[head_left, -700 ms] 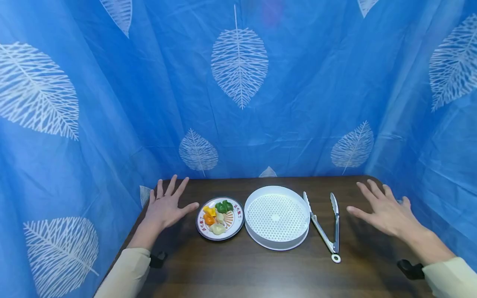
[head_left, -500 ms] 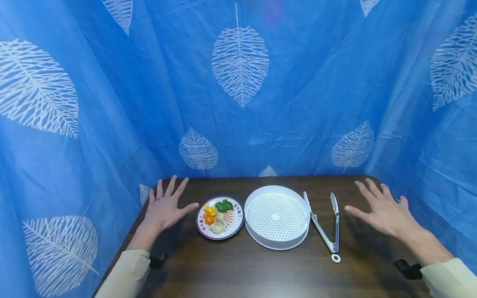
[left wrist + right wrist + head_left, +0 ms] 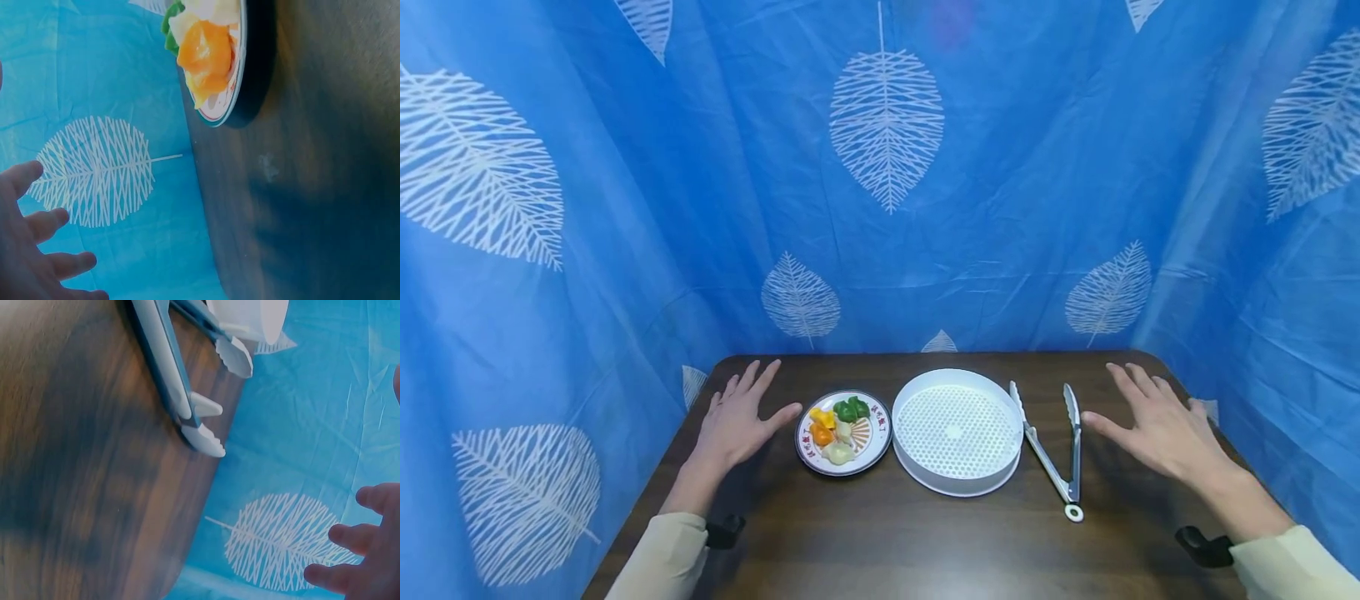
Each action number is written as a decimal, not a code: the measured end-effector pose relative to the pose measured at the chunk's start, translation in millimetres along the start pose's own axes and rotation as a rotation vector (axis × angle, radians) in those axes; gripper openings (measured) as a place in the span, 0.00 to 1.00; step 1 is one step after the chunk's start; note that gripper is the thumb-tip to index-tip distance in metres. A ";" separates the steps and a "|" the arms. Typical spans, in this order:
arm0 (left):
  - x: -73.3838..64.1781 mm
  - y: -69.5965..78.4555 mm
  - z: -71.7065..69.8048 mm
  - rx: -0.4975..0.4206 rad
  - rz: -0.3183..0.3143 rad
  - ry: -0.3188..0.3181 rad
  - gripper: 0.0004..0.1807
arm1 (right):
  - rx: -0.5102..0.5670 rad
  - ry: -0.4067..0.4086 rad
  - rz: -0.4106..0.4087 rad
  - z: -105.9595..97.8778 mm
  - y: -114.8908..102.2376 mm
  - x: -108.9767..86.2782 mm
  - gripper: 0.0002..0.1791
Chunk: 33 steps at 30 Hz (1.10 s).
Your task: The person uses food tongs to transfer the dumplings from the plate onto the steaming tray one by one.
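My left hand is spread over the table's left side, its thumb tip close to the left rim of a small round plate. Several coloured dumplings lie on that plate, among them a green dumpling, an orange dumpling and a pale dumpling. To the right, my right hand holds nothing and has its fingers spread, the thumb tip near the spread tongs. Between plate and tongs sits a white round steamer tray with a perforated bottom. In the left wrist view, the orange dumpling shows large.
Everything stands on a dark brown wooden table with rounded back corners. A blue curtain with white leaf prints hangs behind it and along both sides. A dark strap is on the right wrist, and another strap is on the left.
My right hand has moved left, nearer the tongs. The left hand has shifted slightly, and its fingers look closer together. Plate, tray and tongs stay in place.
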State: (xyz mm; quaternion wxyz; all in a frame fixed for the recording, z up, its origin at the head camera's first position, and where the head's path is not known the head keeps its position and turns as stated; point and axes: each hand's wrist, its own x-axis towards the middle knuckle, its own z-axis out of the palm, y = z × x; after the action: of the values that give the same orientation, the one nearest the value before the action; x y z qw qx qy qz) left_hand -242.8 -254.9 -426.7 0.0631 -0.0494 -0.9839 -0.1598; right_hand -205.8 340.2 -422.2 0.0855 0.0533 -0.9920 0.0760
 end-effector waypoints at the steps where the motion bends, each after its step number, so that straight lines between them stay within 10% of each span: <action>1: -1.6 0.5 0.5 -0.010 -0.003 0.002 0.54 | 0.007 -0.001 0.002 0.8 -0.9 0.1 0.57; 33: -18.1 -1.2 73.1 -0.535 -0.253 -0.009 0.38 | 0.218 0.014 0.152 43.8 -44.4 -10.2 0.60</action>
State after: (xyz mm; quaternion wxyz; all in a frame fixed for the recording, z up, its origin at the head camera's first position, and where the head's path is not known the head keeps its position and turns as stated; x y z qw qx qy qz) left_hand -233.0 -234.1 -498.4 0.0229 0.0581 -0.9054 -0.4198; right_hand -197.6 290.6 -460.4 0.0800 -0.0137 -0.9785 0.1898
